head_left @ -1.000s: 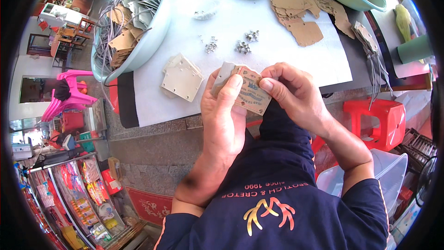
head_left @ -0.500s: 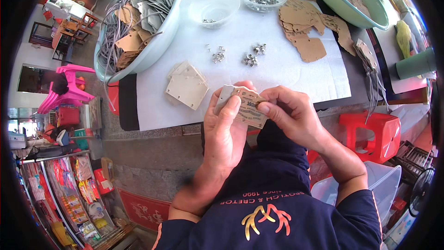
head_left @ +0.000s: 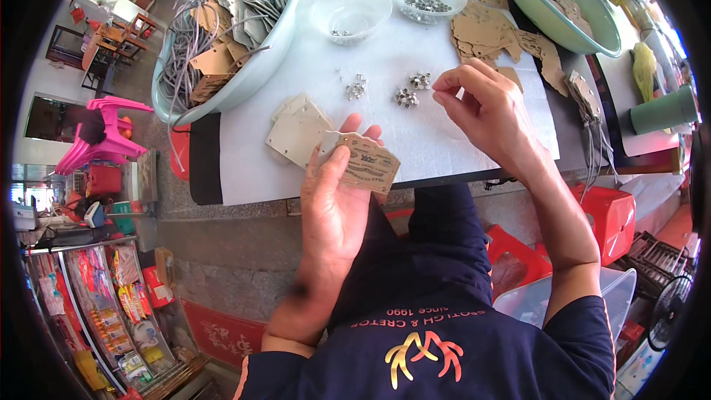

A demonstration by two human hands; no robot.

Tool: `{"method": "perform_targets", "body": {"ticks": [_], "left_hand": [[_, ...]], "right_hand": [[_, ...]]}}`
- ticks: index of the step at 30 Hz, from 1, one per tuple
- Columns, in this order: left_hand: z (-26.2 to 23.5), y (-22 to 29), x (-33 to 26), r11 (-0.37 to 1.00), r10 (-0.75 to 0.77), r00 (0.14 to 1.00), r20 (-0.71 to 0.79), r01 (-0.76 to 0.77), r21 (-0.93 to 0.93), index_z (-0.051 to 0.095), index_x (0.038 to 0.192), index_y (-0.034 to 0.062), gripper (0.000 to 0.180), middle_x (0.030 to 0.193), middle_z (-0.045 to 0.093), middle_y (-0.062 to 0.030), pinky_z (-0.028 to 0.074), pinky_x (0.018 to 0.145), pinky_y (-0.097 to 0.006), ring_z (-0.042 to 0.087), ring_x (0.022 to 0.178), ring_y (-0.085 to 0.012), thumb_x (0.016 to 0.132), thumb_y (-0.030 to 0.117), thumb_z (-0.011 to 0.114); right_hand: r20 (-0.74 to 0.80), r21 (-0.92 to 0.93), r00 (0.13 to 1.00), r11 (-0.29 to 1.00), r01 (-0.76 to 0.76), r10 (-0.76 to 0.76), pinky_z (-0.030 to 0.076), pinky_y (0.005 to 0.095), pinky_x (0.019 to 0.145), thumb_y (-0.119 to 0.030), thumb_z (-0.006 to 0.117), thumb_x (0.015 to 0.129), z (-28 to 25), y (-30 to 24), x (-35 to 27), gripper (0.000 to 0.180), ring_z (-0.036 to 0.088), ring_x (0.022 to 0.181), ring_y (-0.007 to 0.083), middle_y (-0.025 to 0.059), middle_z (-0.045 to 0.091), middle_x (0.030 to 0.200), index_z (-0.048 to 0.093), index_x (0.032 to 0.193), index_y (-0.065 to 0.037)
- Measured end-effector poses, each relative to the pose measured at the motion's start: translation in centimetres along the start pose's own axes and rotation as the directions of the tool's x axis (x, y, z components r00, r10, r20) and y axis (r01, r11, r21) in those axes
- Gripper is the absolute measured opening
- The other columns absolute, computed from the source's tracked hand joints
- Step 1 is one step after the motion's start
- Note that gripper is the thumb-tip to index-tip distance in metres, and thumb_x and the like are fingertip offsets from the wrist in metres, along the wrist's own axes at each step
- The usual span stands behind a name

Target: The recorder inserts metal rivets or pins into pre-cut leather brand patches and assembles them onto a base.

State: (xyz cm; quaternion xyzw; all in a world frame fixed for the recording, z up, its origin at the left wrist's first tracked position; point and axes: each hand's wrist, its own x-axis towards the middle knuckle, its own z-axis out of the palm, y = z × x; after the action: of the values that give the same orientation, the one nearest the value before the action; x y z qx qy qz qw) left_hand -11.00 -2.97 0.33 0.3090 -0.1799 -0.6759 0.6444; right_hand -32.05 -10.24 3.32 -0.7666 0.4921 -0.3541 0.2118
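With the white sheet as our landmark, we hold a brown plate just off its near edge, between us and the table. Our left hand pinches it, thumb on the printed face and fingers behind, and a pale piece shows at the plate's left edge. Our right hand hangs over the right part of the sheet, fingers bent, thumb and forefinger brought near each other; we cannot tell whether anything small sits between them.

Near the middle of the sheet, beside the right fingertips, we see clusters of metal fittings, with a looser group of small metal pieces to their left. A stack of pale plates lies on the sheet's near left part. On its far part stand a clear bowl with a few bits in it and another clear bowl with many more. A pile of brown plates covers the far right part. At the sheet's left edge stands a pale blue tub of plates and grey cords; beyond its far right corner, a green basin holds more plates.
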Motion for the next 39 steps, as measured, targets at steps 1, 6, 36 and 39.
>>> {"method": "perform_targets", "body": {"ticks": [1, 6, 36, 39], "left_hand": [[-0.1, 0.2, 0.0, 1.000, 0.007, 1.000, -0.008, -0.007, 0.003, 0.035, 0.138, -0.0009, 0.049, 0.138, 0.047, -0.0173, 0.036, 0.109, -0.045, 0.046, 0.126, -0.0323, 0.094, 0.014, 0.053], [-0.3, 0.6, 0.1, 0.999, -0.018, 1.000, 0.023, 0.017, 0.036, 0.037, 0.137, -0.0017, 0.048, 0.136, 0.047, -0.0195, 0.037, 0.108, -0.045, 0.046, 0.126, -0.0326, 0.094, 0.014, 0.053], [-0.4, -0.8, 0.0, 0.992, -0.116, 0.983, 0.142, 0.108, 0.058, 0.049, 0.121, -0.0017, 0.028, 0.129, 0.053, -0.0201, 0.046, 0.100, -0.043, 0.054, 0.119, -0.0338, 0.095, 0.009, 0.053], [-0.3, -0.8, 0.1, 0.992, -0.112, 0.983, 0.143, 0.104, 0.065, 0.049, 0.121, -0.0021, 0.029, 0.129, 0.053, -0.0202, 0.046, 0.100, -0.043, 0.054, 0.119, -0.0339, 0.095, 0.008, 0.052]], "right_hand": [[0.001, -0.076, 0.996, 0.993, 0.088, -0.089, 0.049, 0.0350, 0.060, -0.009, 0.067, 0.083, -0.1, 0.2, 0.4, 0.009, 0.062, 0.067, 0.0252, 0.0094, 0.062, 0.082, 0.063, 0.089, -0.003], [0.074, -0.205, 0.973, 0.952, 0.229, -0.218, 0.050, 0.0393, 0.065, -0.009, 0.066, 0.082, -0.6, 0.4, 1.9, 0.008, 0.062, 0.074, 0.0317, 0.0102, 0.061, 0.083, 0.064, 0.088, -0.004], [0.240, -0.086, 0.970, 0.996, -0.020, 0.040, 0.051, 0.0381, 0.070, -0.016, 0.066, 0.083, -0.6, 2.0, 1.3, 0.012, 0.065, 0.078, 0.0296, 0.0101, 0.066, 0.080, 0.068, 0.084, -0.004], [0.232, -0.196, 0.973, 0.979, 0.059, -0.012, 0.050, 0.0363, 0.068, -0.014, 0.067, 0.083, -1.0, 2.1, 0.5, 0.011, 0.064, 0.077, 0.0282, 0.0104, 0.063, 0.080, 0.067, 0.087, -0.004]]}}
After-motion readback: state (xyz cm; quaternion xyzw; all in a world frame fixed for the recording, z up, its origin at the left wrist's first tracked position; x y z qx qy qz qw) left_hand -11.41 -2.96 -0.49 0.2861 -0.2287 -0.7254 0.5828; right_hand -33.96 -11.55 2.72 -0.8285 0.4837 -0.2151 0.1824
